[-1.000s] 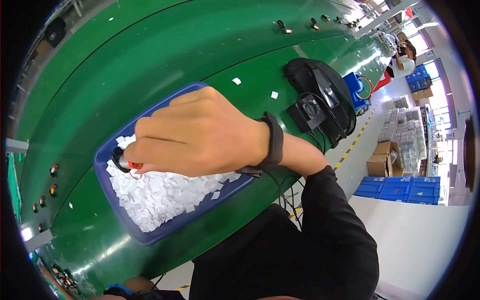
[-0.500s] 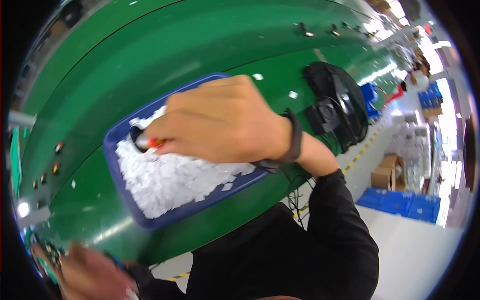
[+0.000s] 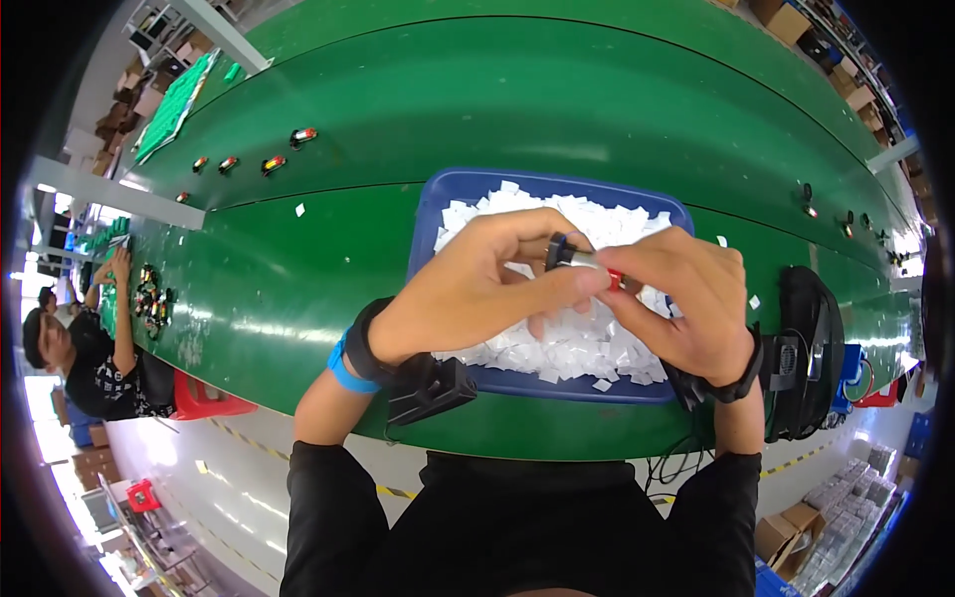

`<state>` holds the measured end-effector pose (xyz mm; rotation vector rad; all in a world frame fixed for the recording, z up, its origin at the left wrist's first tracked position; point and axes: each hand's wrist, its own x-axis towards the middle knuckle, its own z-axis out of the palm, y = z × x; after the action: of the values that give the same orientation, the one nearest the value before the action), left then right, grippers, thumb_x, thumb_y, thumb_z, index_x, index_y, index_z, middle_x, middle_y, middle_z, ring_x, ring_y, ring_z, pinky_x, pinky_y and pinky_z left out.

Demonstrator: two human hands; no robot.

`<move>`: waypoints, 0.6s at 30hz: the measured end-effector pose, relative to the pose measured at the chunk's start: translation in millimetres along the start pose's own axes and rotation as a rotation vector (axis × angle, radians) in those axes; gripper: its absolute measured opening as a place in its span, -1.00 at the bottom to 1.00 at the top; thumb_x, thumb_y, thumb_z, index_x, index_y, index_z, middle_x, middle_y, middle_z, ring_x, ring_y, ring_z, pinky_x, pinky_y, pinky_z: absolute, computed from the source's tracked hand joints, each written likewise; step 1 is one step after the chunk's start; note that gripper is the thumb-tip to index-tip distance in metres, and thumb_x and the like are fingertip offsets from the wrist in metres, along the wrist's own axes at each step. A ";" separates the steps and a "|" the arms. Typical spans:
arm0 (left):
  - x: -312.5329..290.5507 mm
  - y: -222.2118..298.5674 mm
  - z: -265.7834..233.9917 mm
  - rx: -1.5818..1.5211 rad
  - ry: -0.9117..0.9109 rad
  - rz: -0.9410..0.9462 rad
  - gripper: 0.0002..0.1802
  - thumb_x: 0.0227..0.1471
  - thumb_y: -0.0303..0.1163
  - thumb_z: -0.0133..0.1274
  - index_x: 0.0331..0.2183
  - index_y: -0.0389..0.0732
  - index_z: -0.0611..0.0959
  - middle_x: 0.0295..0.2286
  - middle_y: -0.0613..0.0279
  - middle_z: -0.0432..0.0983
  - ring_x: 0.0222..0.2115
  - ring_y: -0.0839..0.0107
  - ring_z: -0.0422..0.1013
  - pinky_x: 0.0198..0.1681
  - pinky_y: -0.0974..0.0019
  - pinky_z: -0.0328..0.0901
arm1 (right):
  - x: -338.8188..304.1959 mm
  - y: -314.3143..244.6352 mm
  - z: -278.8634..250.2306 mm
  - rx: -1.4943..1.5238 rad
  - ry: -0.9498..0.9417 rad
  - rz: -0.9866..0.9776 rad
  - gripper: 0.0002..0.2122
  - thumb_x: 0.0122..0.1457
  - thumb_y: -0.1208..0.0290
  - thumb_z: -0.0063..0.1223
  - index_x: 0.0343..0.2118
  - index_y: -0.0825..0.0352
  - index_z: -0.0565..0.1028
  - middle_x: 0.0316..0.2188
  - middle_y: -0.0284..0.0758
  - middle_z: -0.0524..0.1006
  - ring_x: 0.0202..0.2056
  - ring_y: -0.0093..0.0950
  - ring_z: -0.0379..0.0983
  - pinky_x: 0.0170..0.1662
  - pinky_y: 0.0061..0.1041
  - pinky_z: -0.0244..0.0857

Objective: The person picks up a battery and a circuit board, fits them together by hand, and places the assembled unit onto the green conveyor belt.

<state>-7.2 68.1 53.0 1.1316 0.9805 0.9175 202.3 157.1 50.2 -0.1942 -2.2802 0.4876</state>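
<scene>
Over a blue tray heaped with small white squares, both hands meet on one small motor-like part. It has a black end, a silver cylindrical body and a red end. My left hand pinches the silver body between thumb and fingers, the black end toward its palm. At the red end, the thumb and fingertips of my right hand close on the part from the other side; its exact shape there is partly covered. Black bands circle both wrists, a blue one also the left.
Several similar parts lie at the left on the green table, more at the far right. A black bag rests right of the tray, with cables hanging nearby. Another person sits at the left end by a red stool.
The view has swung left. My left hand has come from the lower left to the part over the tray. My right hand, which held the part over the white squares, now grips its red end.
</scene>
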 end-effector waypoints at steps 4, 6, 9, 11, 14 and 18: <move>2.4 -1.1 -1.0 0.112 0.101 0.052 -0.77 0.12 -0.48 0.14 -0.19 -0.38 0.55 -0.37 0.21 0.55 -0.41 0.46 0.53 -0.44 0.48 0.39 | 5.0 3.7 5.8 -0.101 -0.136 -0.032 -0.61 -0.19 0.65 0.29 -0.18 0.33 0.60 -0.53 -0.36 0.51 -0.56 -0.52 0.49 -0.57 -0.62 0.27; 4.6 -0.3 0.2 0.160 0.090 0.089 -0.79 0.11 -0.46 0.15 -0.22 -0.37 0.57 -0.37 0.20 0.55 -0.38 0.45 0.54 -0.45 0.49 0.39 | 2.6 5.5 -1.2 -0.096 -0.153 0.002 -0.57 -0.20 0.65 0.29 -0.14 0.32 0.59 -0.53 -0.37 0.49 -0.57 -0.52 0.47 -0.57 -0.61 0.28; 4.5 -3.8 5.9 0.226 0.143 0.166 -0.75 0.07 -0.37 0.21 -0.25 -0.32 0.61 -0.43 0.30 0.54 -0.47 0.59 0.46 -0.51 0.55 0.32 | 0.5 0.6 -4.5 -0.056 -0.158 0.055 -0.56 -0.19 0.65 0.29 -0.12 0.32 0.59 -0.53 -0.37 0.48 -0.58 -0.53 0.46 -0.58 -0.60 0.28; 2.3 -5.6 9.0 0.253 0.161 0.210 -0.74 0.06 -0.32 0.24 -0.26 -0.29 0.62 -0.46 0.36 0.53 -0.52 0.66 0.42 -0.54 0.58 0.29 | 3.5 -4.5 -3.0 0.017 -0.138 0.096 -0.56 -0.19 0.63 0.30 -0.12 0.32 0.60 -0.52 -0.37 0.48 -0.58 -0.54 0.45 -0.58 -0.60 0.27; -0.2 -5.8 8.0 0.195 0.220 0.212 -0.73 0.05 -0.34 0.25 -0.25 -0.30 0.63 -0.43 0.34 0.53 -0.48 0.63 0.42 -0.53 0.57 0.29 | 2.2 -2.1 1.8 -0.015 -0.092 0.051 -0.56 -0.19 0.60 0.33 -0.12 0.32 0.60 -0.51 -0.38 0.49 -0.58 -0.55 0.44 -0.58 -0.62 0.26; 4.4 -7.4 11.3 0.138 0.224 0.244 -0.72 0.08 -0.30 0.22 -0.24 -0.31 0.63 -0.40 0.31 0.53 -0.44 0.60 0.42 -0.51 0.55 0.30 | -0.4 2.7 -3.0 -0.036 -0.054 -0.013 -0.56 -0.18 0.56 0.37 -0.12 0.33 0.60 -0.50 -0.39 0.50 -0.59 -0.57 0.44 -0.59 -0.65 0.25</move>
<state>5.5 67.6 46.7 1.3054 1.1165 1.2076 204.8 160.3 50.8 -0.1858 -2.3431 0.4500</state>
